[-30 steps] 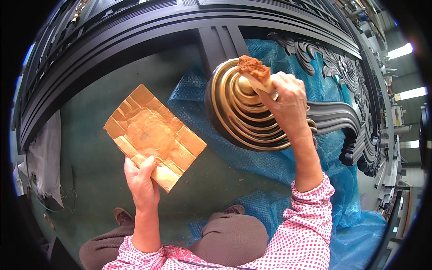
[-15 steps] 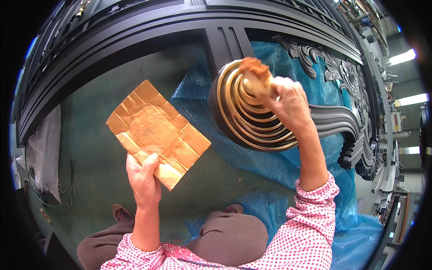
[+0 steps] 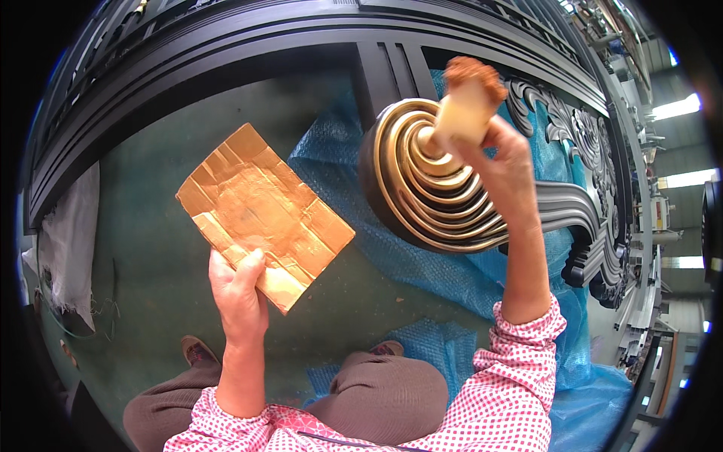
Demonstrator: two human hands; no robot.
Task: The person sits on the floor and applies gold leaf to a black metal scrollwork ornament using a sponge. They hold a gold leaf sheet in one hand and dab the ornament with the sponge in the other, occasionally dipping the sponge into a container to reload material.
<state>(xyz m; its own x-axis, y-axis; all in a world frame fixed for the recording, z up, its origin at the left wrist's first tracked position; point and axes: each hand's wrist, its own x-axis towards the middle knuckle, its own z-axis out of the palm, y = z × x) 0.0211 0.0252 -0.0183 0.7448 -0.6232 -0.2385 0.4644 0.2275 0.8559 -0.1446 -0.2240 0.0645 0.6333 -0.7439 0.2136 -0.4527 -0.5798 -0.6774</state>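
In my left hand (image 3: 239, 294) is a creased, gold-coated piece of cardboard (image 3: 260, 215), pinched at its lower edge under the thumb. A shinier smeared patch lies on its middle. My right hand (image 3: 503, 162) grips a pale sponge (image 3: 465, 113) whose far end is rough and orange-brown, slightly blurred. The sponge is over the upper right of a round, black spiral scroll (image 3: 422, 181) with gold on its ridges; whether it touches the scroll I cannot tell. From the scroll a dark grey curved moulding (image 3: 561, 203) runs to the right.
Blue bubble wrap (image 3: 331, 158) lies under the scroll and across the green floor (image 3: 166, 256). A large dark frame (image 3: 188, 64) curves along the far side, with carved leaf ornament (image 3: 580, 132) at right. White sheeting (image 3: 71, 248) hangs at the left. My bent knee (image 3: 384, 392) is close below.
My right hand has moved up and to the right with the sponge, uncovering more of the scroll's gold centre. The left hand and cardboard have hardly moved.
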